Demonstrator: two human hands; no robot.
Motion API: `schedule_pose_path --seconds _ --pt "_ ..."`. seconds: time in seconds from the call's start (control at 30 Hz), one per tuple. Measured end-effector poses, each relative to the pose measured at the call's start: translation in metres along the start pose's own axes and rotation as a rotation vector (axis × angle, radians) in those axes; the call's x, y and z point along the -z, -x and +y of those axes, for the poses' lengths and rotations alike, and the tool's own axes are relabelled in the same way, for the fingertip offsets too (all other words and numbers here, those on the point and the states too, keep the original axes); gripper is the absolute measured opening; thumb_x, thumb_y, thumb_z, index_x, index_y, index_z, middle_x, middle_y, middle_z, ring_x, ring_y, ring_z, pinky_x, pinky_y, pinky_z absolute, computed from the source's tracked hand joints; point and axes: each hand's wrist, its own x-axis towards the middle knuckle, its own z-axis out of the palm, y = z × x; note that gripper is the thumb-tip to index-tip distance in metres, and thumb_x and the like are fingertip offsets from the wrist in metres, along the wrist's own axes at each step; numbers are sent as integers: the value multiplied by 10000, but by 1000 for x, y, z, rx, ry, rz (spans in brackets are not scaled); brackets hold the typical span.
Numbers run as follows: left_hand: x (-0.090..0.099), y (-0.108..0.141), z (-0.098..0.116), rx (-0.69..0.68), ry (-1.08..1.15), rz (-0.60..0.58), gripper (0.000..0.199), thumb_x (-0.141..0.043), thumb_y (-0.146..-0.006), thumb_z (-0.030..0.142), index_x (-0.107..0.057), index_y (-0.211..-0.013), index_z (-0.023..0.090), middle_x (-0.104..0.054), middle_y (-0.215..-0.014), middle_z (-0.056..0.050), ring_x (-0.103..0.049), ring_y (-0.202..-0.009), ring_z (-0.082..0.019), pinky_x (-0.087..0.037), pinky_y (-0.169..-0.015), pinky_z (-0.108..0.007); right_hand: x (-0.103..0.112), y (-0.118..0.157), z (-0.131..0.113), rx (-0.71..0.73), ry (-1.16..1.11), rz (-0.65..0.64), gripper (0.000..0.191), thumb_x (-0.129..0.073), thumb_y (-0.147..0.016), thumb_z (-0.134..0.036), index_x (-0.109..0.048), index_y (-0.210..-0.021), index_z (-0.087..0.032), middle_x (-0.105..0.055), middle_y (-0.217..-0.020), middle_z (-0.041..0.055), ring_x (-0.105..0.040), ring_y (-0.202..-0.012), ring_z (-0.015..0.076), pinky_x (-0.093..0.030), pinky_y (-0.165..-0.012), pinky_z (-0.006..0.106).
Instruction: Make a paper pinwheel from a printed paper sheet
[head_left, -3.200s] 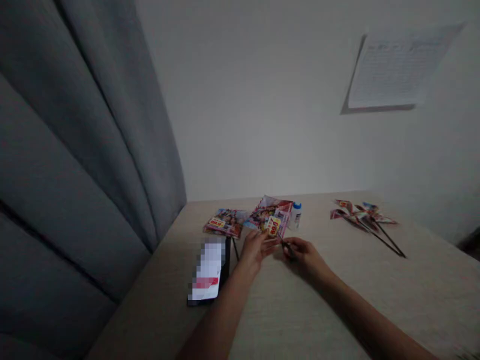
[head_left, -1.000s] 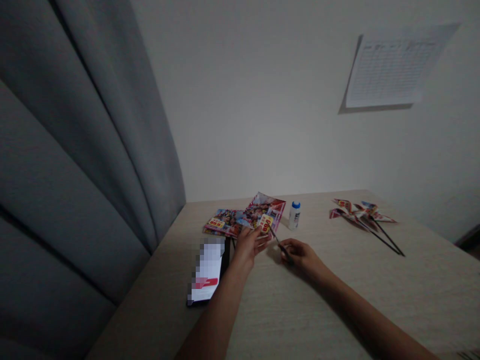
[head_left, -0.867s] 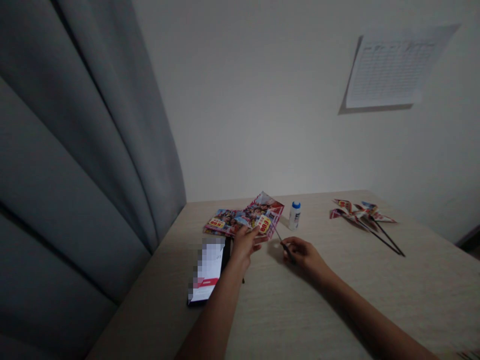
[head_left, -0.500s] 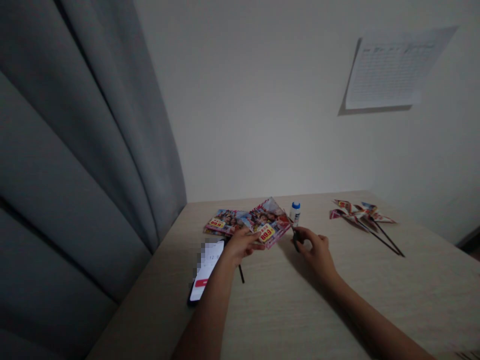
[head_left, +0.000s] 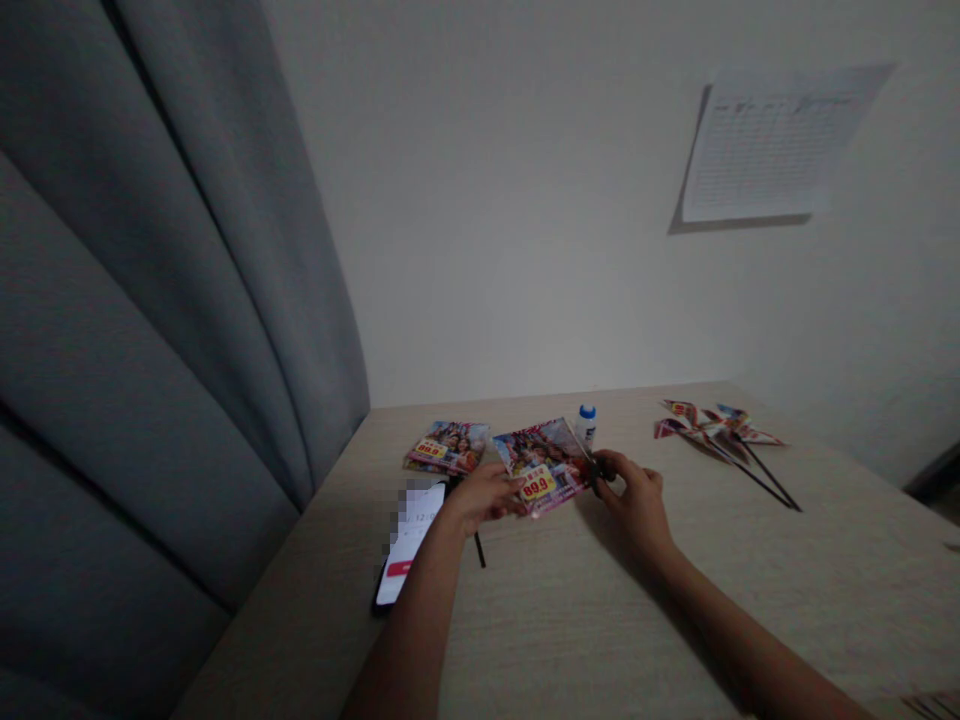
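A colourful printed paper sheet [head_left: 544, 455] with a yellow price label is pinched at its lower left edge by my left hand [head_left: 484, 498]. Closed around dark-handled scissors [head_left: 598, 470] is my right hand [head_left: 636, 500], at the sheet's right edge. The blades touch or overlap that edge; whether they are cutting into it I cannot tell. Behind the scissors stands a glue stick [head_left: 587, 425] with a blue cap. Left of the held sheet lies a small stack of similar printed sheets [head_left: 448, 445].
A phone [head_left: 409, 550] with a lit screen lies partly behind my left forearm, near a thin dark stick [head_left: 480, 550]. Paper pinwheels [head_left: 716, 430] on dark sticks rest at the right of the table [head_left: 570, 640]. A grey curtain [head_left: 187, 300] hangs on the left.
The held sheet has turned clockwise and come slightly lower, apart from the stack in view. My right hand and the scissors have shifted slightly right.
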Motion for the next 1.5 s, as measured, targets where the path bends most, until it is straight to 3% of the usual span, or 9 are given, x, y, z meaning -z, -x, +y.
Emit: schedule_pose_path --seconds 0.17,0.3,0.5,0.6,0.7,0.83,1.0,1.5 --pt "-2 -1 0 -9 -9 31 293 -811 -702 244 -685 -954 163 -771 -846 -85 -678 -531 -114 -252 -399 -139 2 0 -4 -52 -43 -40 336 -568 -800 -311 -636 -1118 -229 -720 -891 30 -643 -837 226 -305 -942 417" --pt "-3 -4 1 -26 -35 130 271 -819 -676 267 -678 -888 173 -759 -768 -52 -672 -552 -123 -230 -440 -160 3 -1 -6 -115 -122 -60 359 -586 -783 -339 -633 -1122 -230 -741 -900 43 -664 -852 243 -340 -952 439" --pt "-3 -4 4 -64 -97 296 247 -776 -713 380 -673 -845 198 -755 -803 -23 -693 -774 -172 -336 -567 -199 0 -1 -4 -268 -393 -61 432 -660 -738 -406 -626 -1125 -216 -745 -850 81 -670 -765 244 -470 -736 350" --pt "-6 1 6 -59 -168 271 310 -786 -695 415 -681 -899 206 -757 -895 -44 -683 -857 -195 -367 -594 -223 -3 -1 -2 -313 -467 -44 457 -664 -732 -409 -605 -1134 -200 -730 -827 76 -665 -725 233 -488 -684 332" --pt "-10 7 8 -61 -222 166 391 -784 -688 443 -685 -999 228 -750 -1022 -52 -677 -919 -203 -379 -622 -237 -4 -1 -2 -344 -491 -19 460 -664 -720 -402 -606 -1124 -190 -721 -801 67 -664 -710 225 -489 -657 317" --pt "-17 9 4 -44 -291 64 436 -799 -652 361 -681 -1051 230 -744 -1056 -48 -677 -949 -212 -370 -652 -248 -3 -1 -5 -372 -502 17 458 -660 -711 -388 -613 -1116 -181 -718 -769 58 -666 -677 214 -490 -646 306" --pt "-29 -1 -10 -68 -151 185 354 -769 -695 384 -665 -982 204 -732 -1058 -62 -708 -917 -213 -372 -660 -254 -6 -1 -4 -405 -562 42 472 -677 -702 -413 -609 -1107 -181 -723 -770 61 -666 -664 207 -482 -624 290" --pt "-43 -13 -23 -229 223 277 380 -760 -732 371 -622 -1048 211 -737 -1097 -77 -738 -881 -196 -399 -550 -194 -19 3 -8 -406 -727 -15 482 -736 -660 -370 -596 -1079 -175 -639 -633 -12 -601 -579 171 -431 -550 250"
